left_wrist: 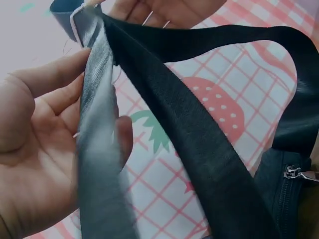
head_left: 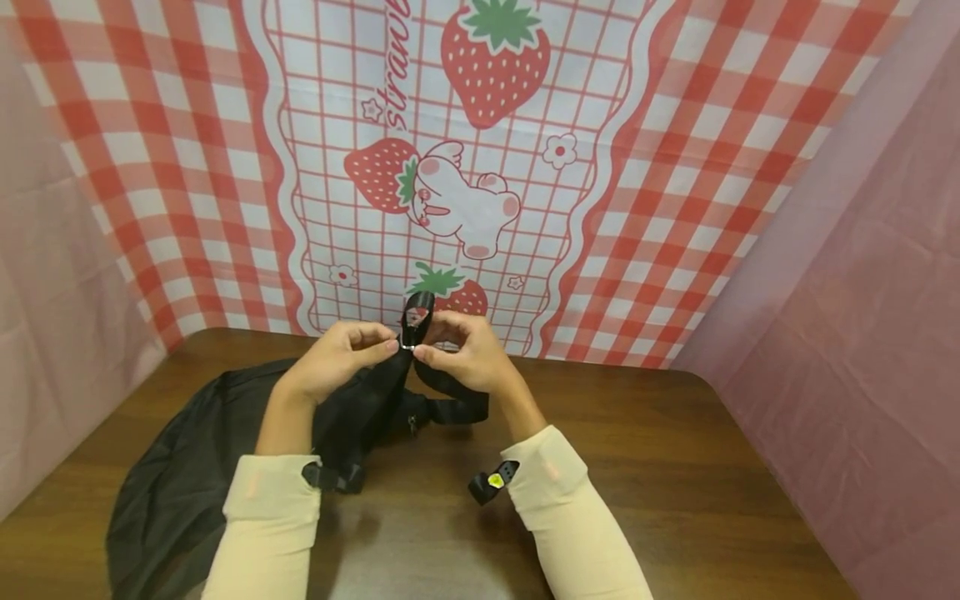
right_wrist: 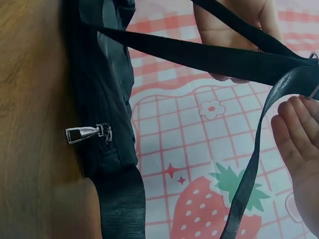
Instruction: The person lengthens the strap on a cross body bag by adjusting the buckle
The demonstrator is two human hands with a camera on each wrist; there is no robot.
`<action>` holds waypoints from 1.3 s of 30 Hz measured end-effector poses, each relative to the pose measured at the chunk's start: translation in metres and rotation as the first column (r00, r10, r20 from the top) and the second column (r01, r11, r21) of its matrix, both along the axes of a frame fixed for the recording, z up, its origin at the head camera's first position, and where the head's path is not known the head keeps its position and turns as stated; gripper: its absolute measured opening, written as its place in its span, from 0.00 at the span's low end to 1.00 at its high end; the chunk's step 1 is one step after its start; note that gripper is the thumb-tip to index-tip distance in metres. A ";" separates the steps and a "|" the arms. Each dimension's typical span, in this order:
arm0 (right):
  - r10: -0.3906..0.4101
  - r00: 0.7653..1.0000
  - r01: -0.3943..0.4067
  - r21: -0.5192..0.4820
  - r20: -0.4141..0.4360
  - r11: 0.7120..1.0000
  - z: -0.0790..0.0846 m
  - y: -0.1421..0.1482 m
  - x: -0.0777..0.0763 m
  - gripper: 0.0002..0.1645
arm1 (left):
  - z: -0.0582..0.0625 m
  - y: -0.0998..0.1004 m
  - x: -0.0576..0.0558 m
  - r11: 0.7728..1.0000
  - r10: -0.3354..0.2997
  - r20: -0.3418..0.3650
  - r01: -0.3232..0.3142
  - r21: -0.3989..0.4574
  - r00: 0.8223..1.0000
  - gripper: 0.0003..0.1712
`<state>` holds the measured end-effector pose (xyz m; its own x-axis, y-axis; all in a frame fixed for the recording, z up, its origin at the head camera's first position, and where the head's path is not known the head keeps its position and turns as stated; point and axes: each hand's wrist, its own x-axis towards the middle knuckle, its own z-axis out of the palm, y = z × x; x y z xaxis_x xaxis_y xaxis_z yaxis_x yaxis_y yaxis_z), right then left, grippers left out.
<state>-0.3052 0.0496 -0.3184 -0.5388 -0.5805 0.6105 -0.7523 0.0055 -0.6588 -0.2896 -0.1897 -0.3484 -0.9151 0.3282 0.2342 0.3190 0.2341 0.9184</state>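
A black bag lies on the left of the table, its black webbing strap raised toward the back. Between my hands is the strap's metal slider buckle, with a loop of webbing standing above it. My left hand pinches the buckle's left side between thumb and fingers. From the other side, my right hand pinches its right end. In the left wrist view, a length of strap hangs down past the left fingers. The right wrist view shows strap lengths running from bag to buckle.
The brown wooden table extends to the right of the bag. A strawberry-print checked cloth hangs behind it, with pink cloth at the sides. A metal zipper pull sticks out from the bag.
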 end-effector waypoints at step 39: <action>-0.026 0.999 0.024 0.049 0.042 0.998 -0.027 -0.003 -0.026 0.17 | 0.004 0.001 0.001 0.985 0.128 -0.113 -0.140 -0.101 0.985 0.33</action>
<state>-0.3317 0.0466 -0.3458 -0.5790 -0.5947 0.5578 -0.7225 0.0570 -0.6891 -0.2885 -0.1884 -0.3441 -0.9245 0.2328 0.3020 0.3721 0.3776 0.8479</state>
